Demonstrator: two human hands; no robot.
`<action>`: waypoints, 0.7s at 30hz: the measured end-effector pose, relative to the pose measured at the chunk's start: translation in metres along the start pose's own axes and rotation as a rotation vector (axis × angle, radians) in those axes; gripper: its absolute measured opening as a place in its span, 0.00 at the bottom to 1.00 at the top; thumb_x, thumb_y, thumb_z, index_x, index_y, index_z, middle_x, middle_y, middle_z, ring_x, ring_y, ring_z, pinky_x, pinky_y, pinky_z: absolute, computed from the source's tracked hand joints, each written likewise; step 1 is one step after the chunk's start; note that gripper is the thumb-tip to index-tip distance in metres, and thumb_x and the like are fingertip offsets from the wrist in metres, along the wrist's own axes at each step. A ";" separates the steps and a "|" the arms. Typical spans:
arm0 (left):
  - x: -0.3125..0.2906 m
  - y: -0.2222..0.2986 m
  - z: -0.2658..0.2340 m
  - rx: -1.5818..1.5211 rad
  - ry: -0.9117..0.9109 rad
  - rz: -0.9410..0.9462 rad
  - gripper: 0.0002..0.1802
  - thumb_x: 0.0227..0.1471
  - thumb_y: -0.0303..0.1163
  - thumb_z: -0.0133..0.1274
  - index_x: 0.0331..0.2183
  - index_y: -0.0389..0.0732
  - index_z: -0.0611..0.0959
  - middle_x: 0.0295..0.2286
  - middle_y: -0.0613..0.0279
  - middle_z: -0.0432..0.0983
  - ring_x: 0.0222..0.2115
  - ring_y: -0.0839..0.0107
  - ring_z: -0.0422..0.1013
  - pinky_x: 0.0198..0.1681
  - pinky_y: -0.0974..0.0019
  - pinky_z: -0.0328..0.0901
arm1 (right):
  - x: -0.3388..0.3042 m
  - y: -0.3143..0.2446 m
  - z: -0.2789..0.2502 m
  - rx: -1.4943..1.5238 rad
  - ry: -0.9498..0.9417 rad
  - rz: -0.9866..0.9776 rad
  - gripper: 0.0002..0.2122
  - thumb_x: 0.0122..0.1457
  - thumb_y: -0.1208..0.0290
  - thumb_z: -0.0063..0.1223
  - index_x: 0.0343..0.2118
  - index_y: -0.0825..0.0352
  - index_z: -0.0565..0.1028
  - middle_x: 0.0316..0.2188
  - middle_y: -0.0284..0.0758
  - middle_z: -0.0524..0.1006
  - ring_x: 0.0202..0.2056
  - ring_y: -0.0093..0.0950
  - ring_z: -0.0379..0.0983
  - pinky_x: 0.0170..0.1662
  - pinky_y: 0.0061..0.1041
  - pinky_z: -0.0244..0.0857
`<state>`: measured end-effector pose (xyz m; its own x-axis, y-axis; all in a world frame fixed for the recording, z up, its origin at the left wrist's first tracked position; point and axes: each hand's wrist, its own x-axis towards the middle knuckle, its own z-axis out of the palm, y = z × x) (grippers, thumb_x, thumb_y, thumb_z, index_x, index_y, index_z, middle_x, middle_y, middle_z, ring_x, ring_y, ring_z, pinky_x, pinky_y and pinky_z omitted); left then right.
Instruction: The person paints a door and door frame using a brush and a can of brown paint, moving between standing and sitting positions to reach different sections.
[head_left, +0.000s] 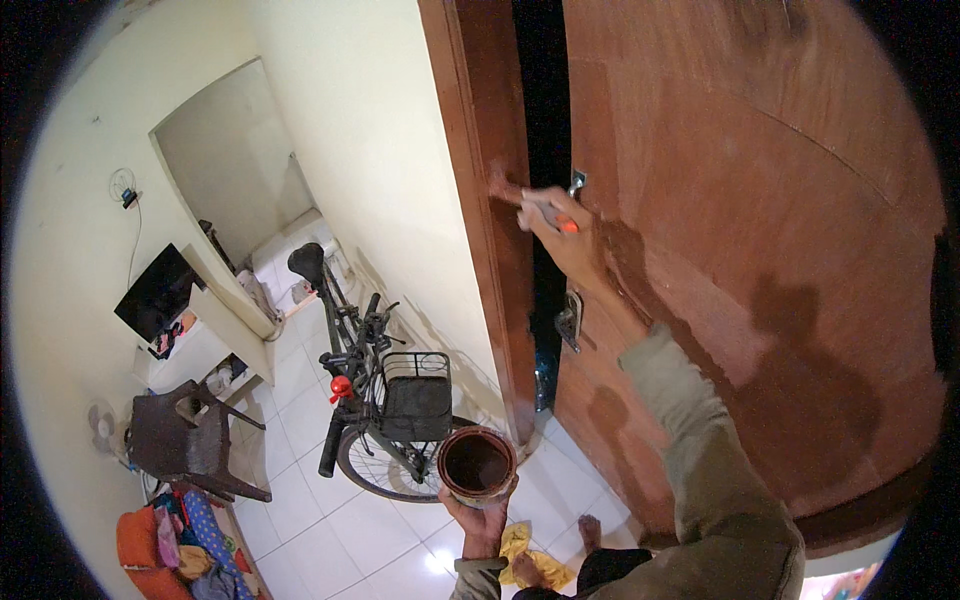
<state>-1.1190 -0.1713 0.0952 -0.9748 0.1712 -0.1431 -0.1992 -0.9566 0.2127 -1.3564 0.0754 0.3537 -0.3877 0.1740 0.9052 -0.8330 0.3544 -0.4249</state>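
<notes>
My right hand (568, 238) is closed around a paintbrush (510, 190) with an orange patch on its handle. The brush end touches the reddish-brown door frame (498, 262), and motion blurs it slightly. Down at the lower middle, my left hand (484, 523) supports an open can (511, 472) from below. Dark brown paint (476, 464) lies inside it. A brown wooden door (720, 190) stands ajar to the right of the frame, with a dark gap between them. Its metal handle plate (569, 322) is below my right wrist.
A bicycle (345, 355) with a front basket (418, 400) stands just beyond the can. Farther left are a brown chair (190, 440), a television (160, 292) on a white cabinet, and piled cloths (205, 540). Yellow cloth (515, 545) lies by my feet on the tiles.
</notes>
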 end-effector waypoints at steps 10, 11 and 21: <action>-0.002 -0.001 0.019 0.016 0.020 0.045 0.36 0.53 0.58 0.45 0.59 0.51 0.69 0.58 0.58 0.66 0.56 0.56 0.64 0.53 0.42 0.65 | 0.180 -0.048 0.017 -0.023 0.035 -0.241 0.12 0.65 0.63 0.53 0.31 0.68 0.78 0.22 0.33 0.80 0.25 0.23 0.77 0.33 0.23 0.70; -0.004 -0.001 0.021 0.016 0.021 0.042 0.36 0.53 0.58 0.45 0.59 0.51 0.69 0.58 0.58 0.66 0.56 0.56 0.64 0.53 0.42 0.65 | 0.177 -0.050 0.017 0.026 0.089 -0.286 0.11 0.64 0.64 0.54 0.35 0.68 0.79 0.25 0.34 0.81 0.28 0.23 0.78 0.36 0.24 0.71; -0.008 0.010 0.016 0.044 -0.016 0.076 0.35 0.55 0.61 0.44 0.57 0.50 0.72 0.56 0.61 0.68 0.55 0.56 0.65 0.54 0.42 0.63 | 0.078 -0.015 -0.006 -0.168 -0.252 0.183 0.09 0.63 0.65 0.55 0.30 0.66 0.76 0.19 0.30 0.76 0.21 0.20 0.73 0.25 0.22 0.68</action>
<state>-1.1147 -0.1781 0.1143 -0.9886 0.1029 -0.1095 -0.1287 -0.9558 0.2644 -1.3719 0.0893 0.4307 -0.6271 0.0241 0.7785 -0.6721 0.4885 -0.5565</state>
